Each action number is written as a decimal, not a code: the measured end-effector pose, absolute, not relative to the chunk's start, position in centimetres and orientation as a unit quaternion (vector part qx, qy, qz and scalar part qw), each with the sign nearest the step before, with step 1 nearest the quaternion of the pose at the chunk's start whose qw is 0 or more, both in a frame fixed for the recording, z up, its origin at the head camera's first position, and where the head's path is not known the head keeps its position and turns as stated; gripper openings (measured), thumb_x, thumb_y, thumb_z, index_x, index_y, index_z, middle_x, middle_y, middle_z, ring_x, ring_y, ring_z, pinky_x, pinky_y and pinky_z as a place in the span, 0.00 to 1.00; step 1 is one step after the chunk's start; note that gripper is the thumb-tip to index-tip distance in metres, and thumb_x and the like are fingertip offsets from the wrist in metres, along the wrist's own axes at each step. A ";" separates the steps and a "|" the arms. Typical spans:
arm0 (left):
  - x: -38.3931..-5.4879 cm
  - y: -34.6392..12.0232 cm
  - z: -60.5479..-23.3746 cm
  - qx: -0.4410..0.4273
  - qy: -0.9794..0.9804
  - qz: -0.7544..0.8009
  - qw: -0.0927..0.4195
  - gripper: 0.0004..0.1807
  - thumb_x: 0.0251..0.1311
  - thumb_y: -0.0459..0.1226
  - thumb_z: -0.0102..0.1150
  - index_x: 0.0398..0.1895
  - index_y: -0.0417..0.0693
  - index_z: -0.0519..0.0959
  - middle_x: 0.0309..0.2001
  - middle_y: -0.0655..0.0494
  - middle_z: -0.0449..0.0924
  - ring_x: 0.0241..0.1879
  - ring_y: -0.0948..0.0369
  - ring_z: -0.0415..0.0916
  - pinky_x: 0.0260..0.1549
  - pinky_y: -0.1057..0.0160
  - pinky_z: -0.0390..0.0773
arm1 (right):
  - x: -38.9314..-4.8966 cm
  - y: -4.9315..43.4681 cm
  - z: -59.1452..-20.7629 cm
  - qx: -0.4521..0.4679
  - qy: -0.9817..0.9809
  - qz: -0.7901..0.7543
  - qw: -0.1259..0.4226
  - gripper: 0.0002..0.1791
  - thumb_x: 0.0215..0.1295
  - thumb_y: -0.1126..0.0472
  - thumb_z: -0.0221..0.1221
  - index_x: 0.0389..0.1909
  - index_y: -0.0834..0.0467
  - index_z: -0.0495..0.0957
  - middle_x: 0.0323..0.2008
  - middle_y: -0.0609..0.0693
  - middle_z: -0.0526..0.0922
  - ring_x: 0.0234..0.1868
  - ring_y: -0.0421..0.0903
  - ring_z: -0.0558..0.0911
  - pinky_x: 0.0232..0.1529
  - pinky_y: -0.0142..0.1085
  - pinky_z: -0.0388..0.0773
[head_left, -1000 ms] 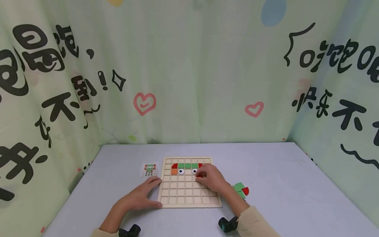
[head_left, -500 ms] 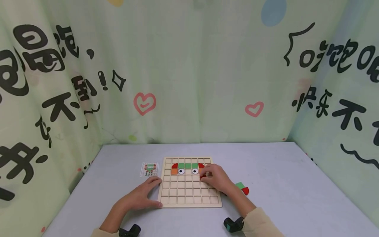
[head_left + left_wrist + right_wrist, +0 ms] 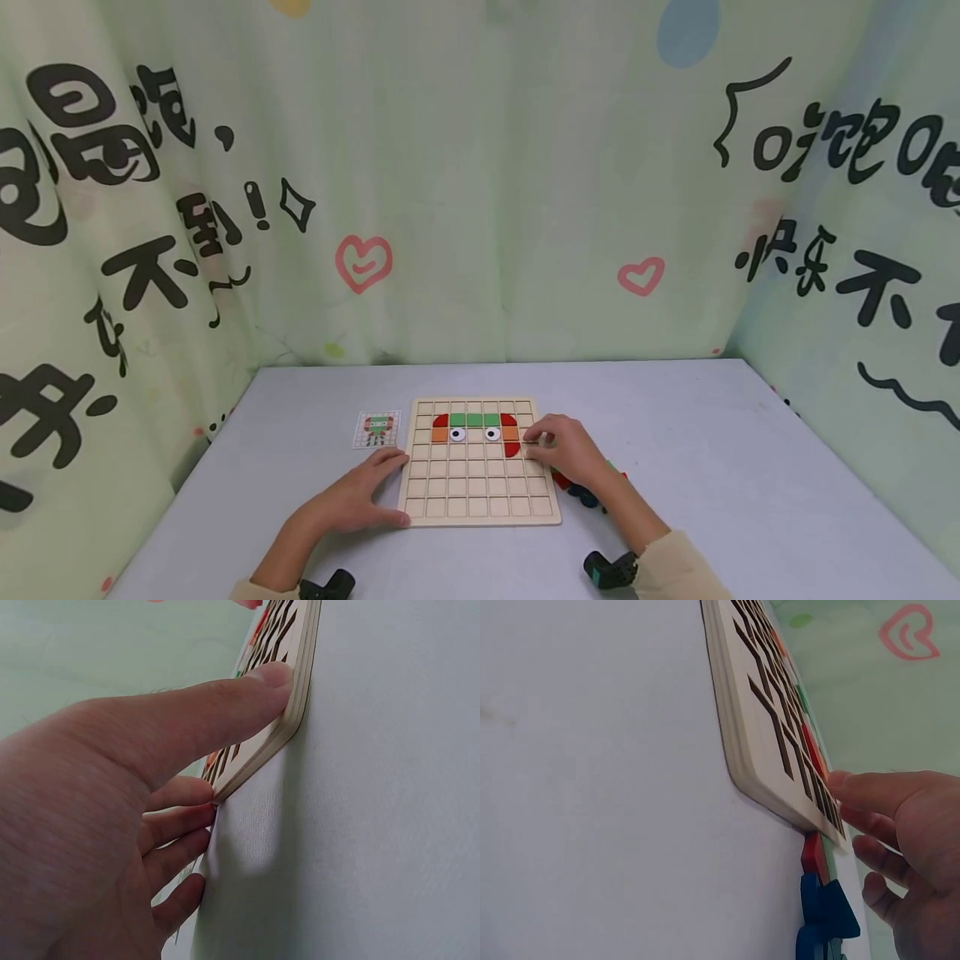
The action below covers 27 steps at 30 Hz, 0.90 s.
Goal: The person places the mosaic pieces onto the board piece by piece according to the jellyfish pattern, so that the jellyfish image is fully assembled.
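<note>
While my left hand (image 3: 360, 500) rests along the left edge of the wooden board (image 3: 480, 484), thumb spread well away from the fingers, my right hand (image 3: 567, 450) hangs by its right side. The left thumb presses on the near left corner and the fingertips touch the edge farther up. My right fingers are loosely bent, with a gap between thumb and forefinger, and I can see nothing held in them.

The board lies flat on the pale table (image 3: 712, 492), straight in front of me. It is light wood, cut into a grid of shallow squares. In the second row from the far end sit a red corner piece (image 3: 441, 421), three green squares (image 3: 474, 419) and another red corner piece (image 3: 508, 420). Below them come an orange square (image 3: 439, 435), two round eyes (image 3: 457, 434) set apart, and a second orange square (image 3: 511, 434). Under that last one is a curved red piece (image 3: 512, 450), just beside my right fingertips. A small picture card (image 3: 377, 430) lies near the board's far left side, and dark blue pieces (image 3: 583, 495) lie by its right edge, partly behind my arm.

Half a second ago my right fingers partly covered the curved red piece and the orange square above it; now the hand has shifted right and both show plainly. My left hand has kept its place.
</note>
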<state>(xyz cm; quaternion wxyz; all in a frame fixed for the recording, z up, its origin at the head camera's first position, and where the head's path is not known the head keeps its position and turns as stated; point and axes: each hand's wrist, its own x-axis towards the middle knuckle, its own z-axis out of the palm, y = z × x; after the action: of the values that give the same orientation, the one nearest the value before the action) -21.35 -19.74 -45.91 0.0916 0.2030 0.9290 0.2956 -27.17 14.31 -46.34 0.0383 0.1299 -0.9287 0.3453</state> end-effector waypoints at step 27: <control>-21.3 -19.8 -46.0 0.200 0.930 0.295 0.091 0.50 0.45 0.55 0.73 0.70 0.43 0.64 0.71 0.45 0.58 0.70 0.43 0.59 0.65 0.40 0.64 | -24.4 18.8 -46.0 0.088 -0.939 0.331 0.037 0.07 0.56 0.62 0.68 0.36 0.50 0.85 0.36 0.42 0.83 0.37 0.40 0.75 0.35 0.29 0.75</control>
<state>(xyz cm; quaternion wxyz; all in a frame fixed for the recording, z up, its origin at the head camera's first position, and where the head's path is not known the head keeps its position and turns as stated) -21.29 -19.76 -45.98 0.0912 0.2000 0.9298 0.2951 -24.36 18.84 -45.96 0.0375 0.0876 -0.9389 0.3308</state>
